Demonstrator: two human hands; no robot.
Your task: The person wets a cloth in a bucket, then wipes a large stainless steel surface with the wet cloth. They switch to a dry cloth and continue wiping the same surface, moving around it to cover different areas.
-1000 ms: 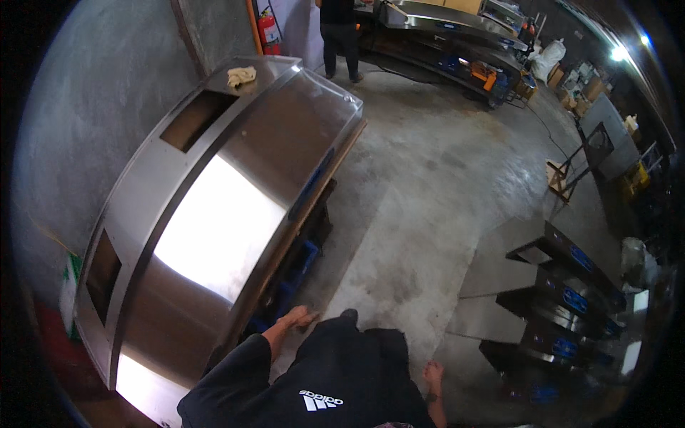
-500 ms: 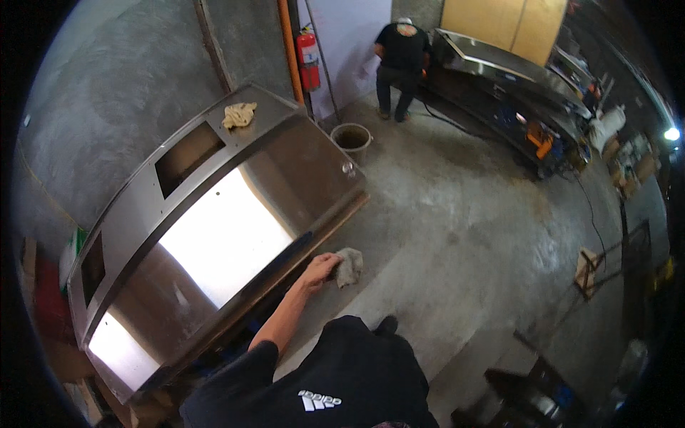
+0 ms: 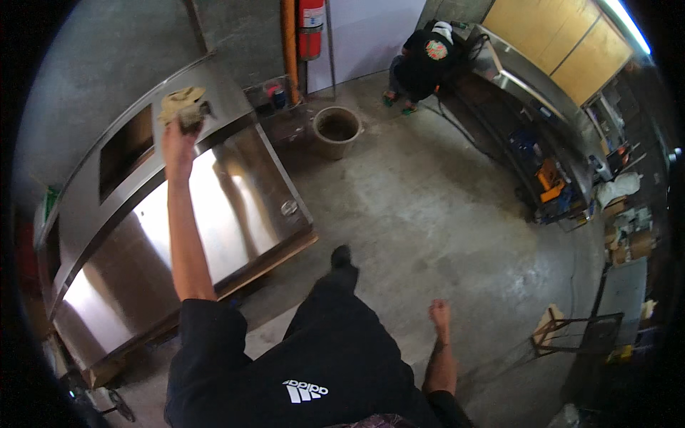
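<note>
My left hand [image 3: 178, 146] stretches far out over a long stainless steel cabinet [image 3: 178, 207], its fingers closed on a small grey rag [image 3: 191, 118]. Just beyond the grey rag, a crumpled cream cloth [image 3: 178, 98] lies on the cabinet's upper steel face, beside a rectangular cutout [image 3: 123, 158]. Whether the rag touches the cream cloth cannot be made out. My right hand [image 3: 440, 314] hangs low over the floor on the right, its fingers curled in with nothing seen in them.
A bucket [image 3: 337, 133] stands on the concrete floor [image 3: 442, 221] past the cabinet's end. Behind it a red fire extinguisher [image 3: 311, 28] hangs near an orange pipe [image 3: 290, 53]. A person [image 3: 426, 65] bends over a long workbench [image 3: 499, 132]. A dark hose [image 3: 464, 127] trails along the floor.
My left hand has risen with the grey rag from beside the cabinet's lower edge to the cream cloth. My right hand has come into view. The view has shifted; the co-worker bends lower.
</note>
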